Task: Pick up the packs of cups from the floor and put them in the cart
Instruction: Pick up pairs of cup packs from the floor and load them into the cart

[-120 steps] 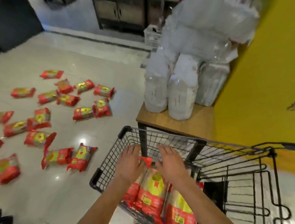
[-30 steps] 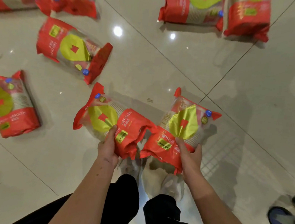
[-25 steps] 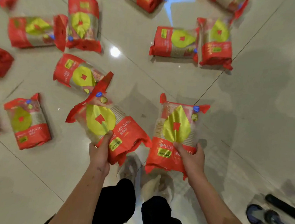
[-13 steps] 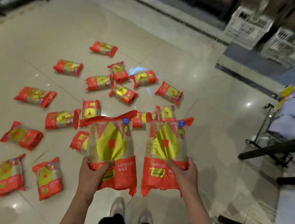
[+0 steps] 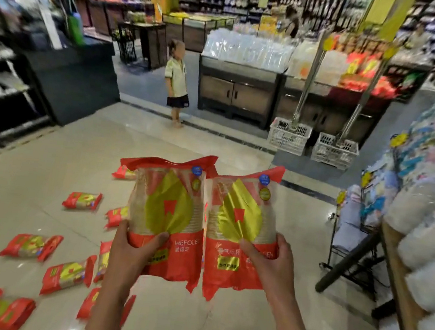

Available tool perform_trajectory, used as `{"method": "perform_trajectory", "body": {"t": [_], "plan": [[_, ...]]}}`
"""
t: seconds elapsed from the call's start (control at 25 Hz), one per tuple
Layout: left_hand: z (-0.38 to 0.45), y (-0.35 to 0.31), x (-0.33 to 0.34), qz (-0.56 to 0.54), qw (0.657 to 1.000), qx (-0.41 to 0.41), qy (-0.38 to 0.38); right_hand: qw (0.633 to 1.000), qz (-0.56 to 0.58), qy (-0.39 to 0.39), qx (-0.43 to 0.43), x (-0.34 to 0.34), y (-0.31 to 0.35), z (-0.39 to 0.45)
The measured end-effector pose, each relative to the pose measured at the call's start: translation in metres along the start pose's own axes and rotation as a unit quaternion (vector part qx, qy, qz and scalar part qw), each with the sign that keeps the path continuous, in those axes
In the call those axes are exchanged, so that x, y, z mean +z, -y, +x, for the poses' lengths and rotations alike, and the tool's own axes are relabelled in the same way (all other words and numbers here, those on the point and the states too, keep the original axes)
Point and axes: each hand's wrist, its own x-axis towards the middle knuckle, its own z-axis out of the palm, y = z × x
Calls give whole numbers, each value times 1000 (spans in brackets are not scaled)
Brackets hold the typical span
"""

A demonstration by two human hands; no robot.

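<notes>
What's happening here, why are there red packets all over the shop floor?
A person is clearing up packs of cups. The left hand grips one red-and-gold pack by its lower end, and the right hand grips a second pack, both held upright side by side at chest height. Many more packs lie scattered on the tiled floor to the left. The cart is not clearly in view.

The glossy tiled floor (image 5: 47,172) carries scattered red packs of cups (image 5: 82,200), lying flat.
</notes>
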Motion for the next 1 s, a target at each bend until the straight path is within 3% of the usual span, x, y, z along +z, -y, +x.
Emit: {"method": "perform_trajectory", "body": {"t": [0.32, 0.48, 0.72, 1.0], "plan": [[12, -36, 68, -9, 989, 37, 143, 991, 43, -128, 0, -67, 15, -12], [9, -35, 119, 16, 974, 38, 223, 969, 50, -239, 25, -104, 5, -48], [-76, -18, 201, 26, 891, 27, 452, 897, 61, -430, 80, -173, -20, -177], [-220, 14, 255, 33, 802, -23, 595, 804, 40, -565, 183, -241, -73, -317]]}}
